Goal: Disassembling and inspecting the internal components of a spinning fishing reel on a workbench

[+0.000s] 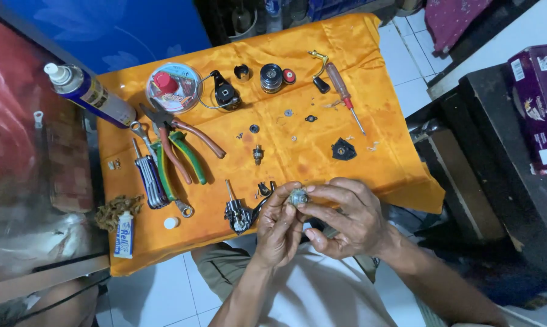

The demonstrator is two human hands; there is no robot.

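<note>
Both hands, left hand [279,227] and right hand [346,218], pinch a small metal gear [298,197].

Small round metal part [298,197]: greyish-silver, dull sheen, roughly disc- or gear-shaped; fine detail too small to resolve. Pinched between the fingertips of the left hand [278,227] and the right hand [346,218]. Held just clear of the near edge of the orange cloth [382,151], above the lap.
</note>
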